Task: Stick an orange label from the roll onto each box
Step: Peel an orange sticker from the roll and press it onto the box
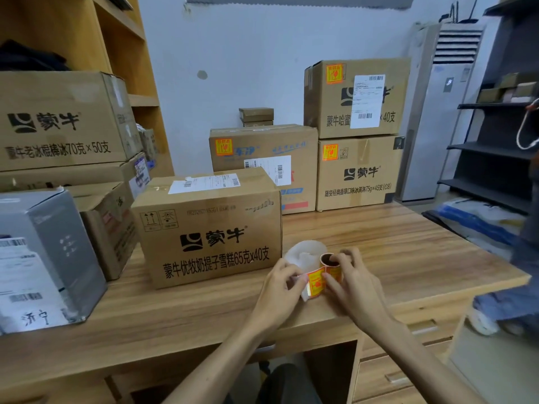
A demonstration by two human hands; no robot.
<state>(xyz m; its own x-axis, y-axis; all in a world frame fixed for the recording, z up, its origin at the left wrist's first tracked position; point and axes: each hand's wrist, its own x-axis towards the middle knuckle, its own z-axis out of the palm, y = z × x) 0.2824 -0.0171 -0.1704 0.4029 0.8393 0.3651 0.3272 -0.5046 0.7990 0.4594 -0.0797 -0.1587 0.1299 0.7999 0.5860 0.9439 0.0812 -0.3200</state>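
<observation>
My right hand [353, 282] grips the roll [329, 266] steady while my left hand [280, 290] pinches its loose end, peeling an orange label [316, 282] for the unlabelled box [210, 228] alongside.

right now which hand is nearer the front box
Left. The left hand is beside the lower right corner of the front box, pinching the label strip; the right hand is farther right, gripping the roll.

Your desk [408, 243]: wood-grain, against a pale wall [262, 68].
Wooden shelving [125, 53] at its left edge; dark rack [495, 158], standing air conditioner [437, 112] beyond the right edge.
</observation>
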